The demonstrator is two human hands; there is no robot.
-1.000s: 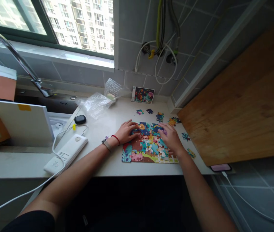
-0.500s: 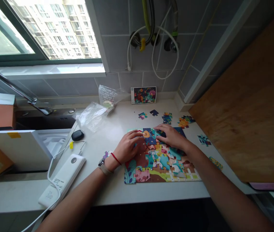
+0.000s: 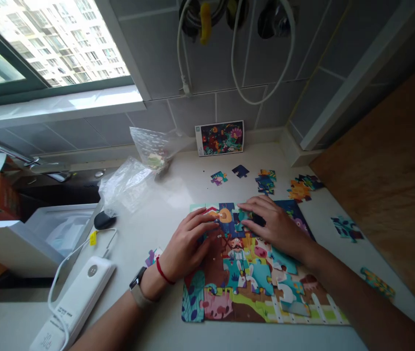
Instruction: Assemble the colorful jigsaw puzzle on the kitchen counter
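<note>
A colourful jigsaw puzzle [image 3: 251,287], mostly put together, lies flat on the white counter [image 3: 178,190]. My left hand [image 3: 187,243] rests on its upper left part, fingers stretched out and pressing near an orange-circle piece. My right hand [image 3: 275,224] lies flat on the upper middle, fingers together pointing left onto a piece at the top edge. Loose pieces [image 3: 266,180] lie beyond the puzzle, with more pieces [image 3: 346,226] at the right and one small piece [image 3: 152,256] by my left wrist. A reference picture card [image 3: 220,138] leans on the tiled wall.
Crumpled clear plastic bags [image 3: 134,178] lie left of the puzzle. A white power bank [image 3: 75,302] with a cable and a black earbud case [image 3: 104,220] sit at the left. A wooden board [image 3: 393,195] stands along the right. Hoses hang from the wall above.
The view has moved closer and lower over the puzzle. Both hands have stayed on the puzzle's upper edge, my right hand reaching further left across it.
</note>
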